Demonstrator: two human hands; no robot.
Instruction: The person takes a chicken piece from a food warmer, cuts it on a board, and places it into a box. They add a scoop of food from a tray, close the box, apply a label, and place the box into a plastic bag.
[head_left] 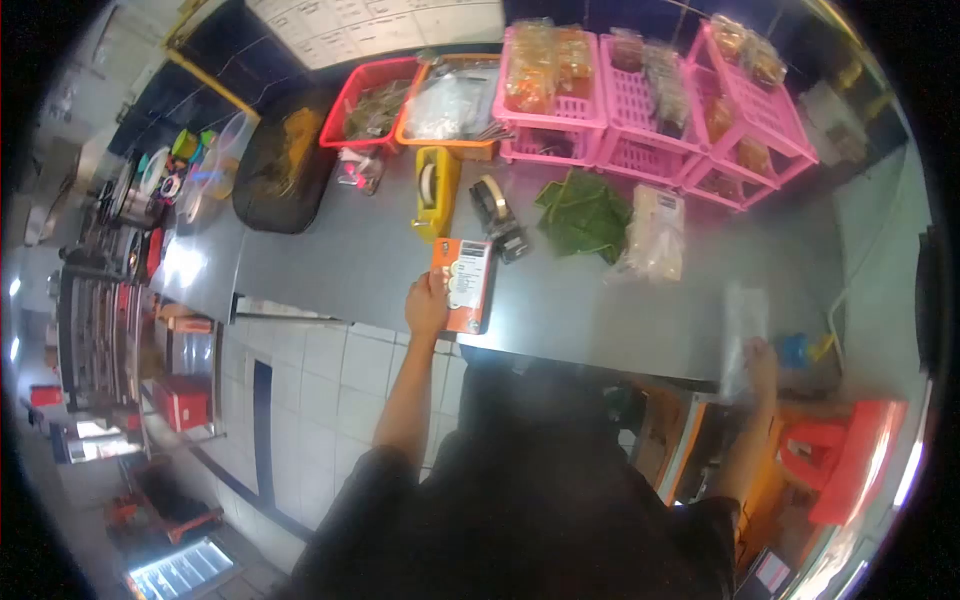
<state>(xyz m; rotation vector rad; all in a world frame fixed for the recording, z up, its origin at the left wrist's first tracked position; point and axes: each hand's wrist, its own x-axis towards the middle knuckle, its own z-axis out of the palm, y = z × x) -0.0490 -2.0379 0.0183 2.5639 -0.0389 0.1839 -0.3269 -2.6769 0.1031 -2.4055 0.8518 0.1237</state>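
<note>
My left hand (pixel 427 305) is closed on the left side of an orange box (pixel 466 285) with a white printed label, at the front edge of the counter. Over on the right, my right hand (pixel 761 362) grips a clear plastic bag (pixel 744 330) that hangs partly past the counter edge and is a little blurred. Behind the box stand a yellow tape dispenser (pixel 433 195) and a black tape dispenser (pixel 499 220). A folded green cloth (pixel 585 215) and a pack in clear plastic (pixel 656 235) lie to their right.
Pink stacked baskets (pixel 640 110) with bagged goods line the back of the grey counter (pixel 340 255). Beside them are an orange basket (pixel 450 145), a red basket (pixel 335 125) and a black case (pixel 285 165). A red plastic object (pixel 850 460) stands low at the right.
</note>
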